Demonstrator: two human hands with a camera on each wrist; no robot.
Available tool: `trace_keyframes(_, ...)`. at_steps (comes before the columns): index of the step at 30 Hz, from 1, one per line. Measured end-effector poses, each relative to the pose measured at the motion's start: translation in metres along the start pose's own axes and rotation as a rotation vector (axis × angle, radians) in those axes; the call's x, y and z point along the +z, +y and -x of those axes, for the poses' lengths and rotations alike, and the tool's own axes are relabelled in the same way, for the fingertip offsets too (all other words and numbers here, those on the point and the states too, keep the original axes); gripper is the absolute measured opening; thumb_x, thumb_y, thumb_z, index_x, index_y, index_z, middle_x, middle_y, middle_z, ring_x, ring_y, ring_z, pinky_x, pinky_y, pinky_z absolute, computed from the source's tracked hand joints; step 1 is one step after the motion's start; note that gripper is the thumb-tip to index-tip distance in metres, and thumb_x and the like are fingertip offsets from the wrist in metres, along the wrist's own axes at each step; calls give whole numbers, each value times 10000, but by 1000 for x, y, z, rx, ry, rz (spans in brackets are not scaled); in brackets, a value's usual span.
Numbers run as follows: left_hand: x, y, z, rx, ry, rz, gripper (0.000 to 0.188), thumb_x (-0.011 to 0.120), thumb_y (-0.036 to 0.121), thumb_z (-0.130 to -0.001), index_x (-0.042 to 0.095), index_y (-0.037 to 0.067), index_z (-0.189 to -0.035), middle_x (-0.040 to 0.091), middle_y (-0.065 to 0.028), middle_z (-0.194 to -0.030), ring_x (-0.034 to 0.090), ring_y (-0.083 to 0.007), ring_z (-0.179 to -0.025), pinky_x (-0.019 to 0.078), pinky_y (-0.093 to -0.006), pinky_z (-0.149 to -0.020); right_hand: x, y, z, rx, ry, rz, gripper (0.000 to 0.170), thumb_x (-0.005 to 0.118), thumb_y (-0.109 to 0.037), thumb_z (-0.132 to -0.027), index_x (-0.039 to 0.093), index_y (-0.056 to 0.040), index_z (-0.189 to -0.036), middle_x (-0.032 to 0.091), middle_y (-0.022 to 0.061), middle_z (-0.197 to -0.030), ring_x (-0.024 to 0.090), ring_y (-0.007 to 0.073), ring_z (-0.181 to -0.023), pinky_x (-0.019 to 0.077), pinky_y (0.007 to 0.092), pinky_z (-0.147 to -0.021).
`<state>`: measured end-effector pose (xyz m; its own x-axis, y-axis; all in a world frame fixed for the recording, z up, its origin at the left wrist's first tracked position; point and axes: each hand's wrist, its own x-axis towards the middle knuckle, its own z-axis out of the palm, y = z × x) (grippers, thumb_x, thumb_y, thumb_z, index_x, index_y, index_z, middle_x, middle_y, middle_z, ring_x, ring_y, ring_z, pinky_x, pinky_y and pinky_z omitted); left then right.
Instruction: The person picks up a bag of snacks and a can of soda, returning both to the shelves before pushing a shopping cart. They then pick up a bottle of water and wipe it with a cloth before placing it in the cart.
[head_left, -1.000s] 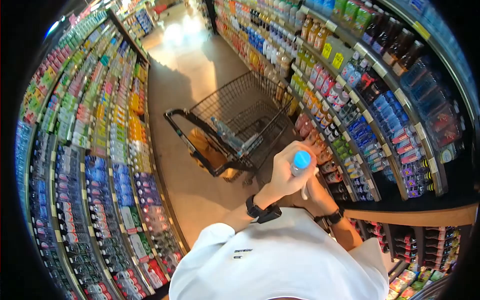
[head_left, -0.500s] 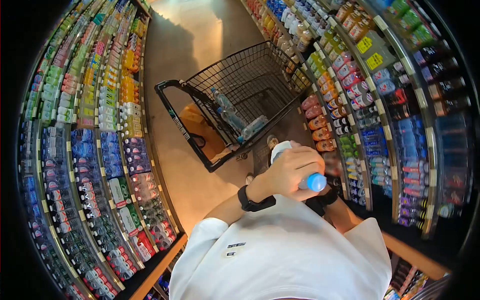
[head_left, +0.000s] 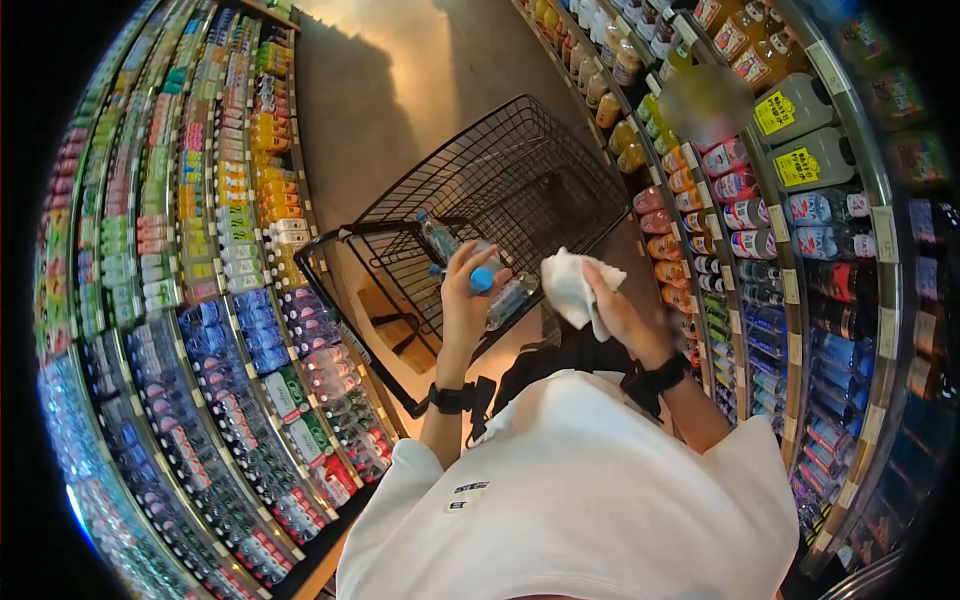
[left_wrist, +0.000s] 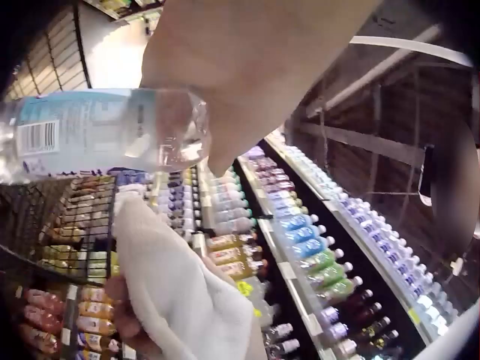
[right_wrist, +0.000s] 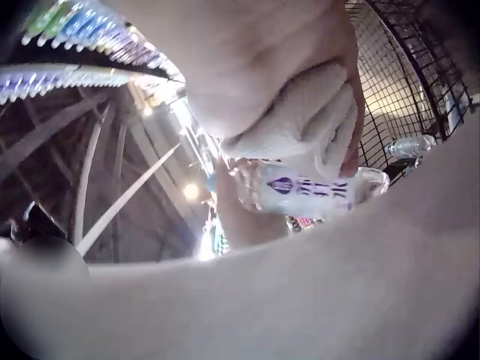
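Note:
My left hand (head_left: pixel 462 308) grips a clear plastic water bottle (left_wrist: pixel 82 135) with a pale blue label, its blue cap (head_left: pixel 482 279) pointing up at the head camera. That hand is over the near side of a black wire shopping cart (head_left: pixel 450 185). In the right hand (head_left: pixel 628 318) is a crumpled white cloth (head_left: pixel 575 288), bunched between fingers and thumb, apart from the bottle. Similar clear bottles lie in the cart, one bottle (head_left: pixel 438 238) left of the hand and another bottle (head_left: pixel 513 302) right of it. The right wrist view shows the cloth (right_wrist: pixel 311 124) against the palm.
Drink shelves line both sides of the aisle, the left shelf (head_left: pixel 190 330) and the right shelf (head_left: pixel 770 240) packed with bottles. A brown bag (head_left: pixel 395 325) sits by the cart's handle (head_left: pixel 350 340). Aisle floor (head_left: pixel 360 130) runs ahead beyond the cart.
My hands, together at the chest before, have separated. The left hand has carried the bottle left and forward over the cart; the right hand has drawn away with the cloth, now in full view.

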<state>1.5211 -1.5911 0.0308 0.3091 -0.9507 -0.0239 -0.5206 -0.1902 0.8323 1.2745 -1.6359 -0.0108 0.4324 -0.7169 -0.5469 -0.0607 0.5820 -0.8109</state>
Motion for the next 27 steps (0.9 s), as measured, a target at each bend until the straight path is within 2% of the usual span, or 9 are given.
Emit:
trace_keyframes(3,23,-38,-21,-99,167,-60,403,844,219,-861,733,121,-1236,580,-174,-1304,599,-330,-1214,530,-417,-971,-34,18,-34,79,167,122,812,352,-677,-1036,584,40,-1338,671,187,-1211,619,246,-1158,436,311,-1008)
trace_keyframes(7,44,-99,-49,-305,138,-139,410,801,370,-900,746,108,-1211,594,-164,-1137,625,-306,-1014,532,-401,-866,-59,14,-42,140,229,58,770,402,-658,-1033,618,28,-1308,682,149,-1181,626,208,-1113,448,293,-975)
trace_keyframes(8,50,-126,-49,-246,163,-145,496,782,416,-911,702,19,-1196,596,-142,-1051,636,-264,-913,533,-370,-791,-60,8,-39,150,232,33,759,411,-653,-1033,627,24,-1301,684,142,-1176,626,198,-1105,451,289,-967)
trace_keyframes(11,59,-148,-46,-538,206,208,544,781,412,-916,635,-47,-1168,591,-114,-1006,650,-226,-862,541,-348,-740,-67,22,-35,103,307,15,715,435,-636,-1035,650,5,-1267,685,106,-1141,626,163,-1059,466,275,-921)
trace_keyframes(12,58,-120,-45,-637,235,335,549,776,421,-922,594,-49,-1140,581,-89,-964,666,-202,-855,540,-317,-713,-60,1,-22,144,358,67,687,428,-629,-1041,658,-12,-1236,677,96,-1127,625,163,-1047,472,271,-906)
trace_keyframes(15,65,-148,-27,-759,181,508,531,774,336,-925,585,-43,-1246,637,-140,-1113,673,-196,-951,607,-321,-755,-57,-6,-4,260,362,123,669,437,-589,-1052,643,17,-1248,682,116,-1147,617,181,-1093,442,285,-975)
trace_keyframes(18,63,-178,-14,-634,-151,480,502,716,272,-955,588,-67,-1302,671,-156,-1085,674,-220,-976,537,-325,-787,-44,8,15,150,388,78,640,449,-570,-1055,656,14,-1218,688,99,-1123,619,174,-1062,457,294,-937)
trace_keyframes(25,59,-143,14,-444,-225,371,458,631,236,-974,588,-40,-1336,674,-167,-1212,645,-234,-1058,509,-359,-898,-20,111,99,-9,567,32,750,463,-675,-1011,638,5,-1274,659,89,-1116,603,143,-1049,478,275,-903)
trace_keyframes(27,60,-130,26,-349,-336,517,424,585,276,-1033,596,-60,-1291,715,-159,-1100,688,-222,-987,537,-323,-874,-12,142,142,8,620,-130,697,465,-596,-1046,588,17,-1355,639,77,-1225,589,149,-1121,459,277,-969)
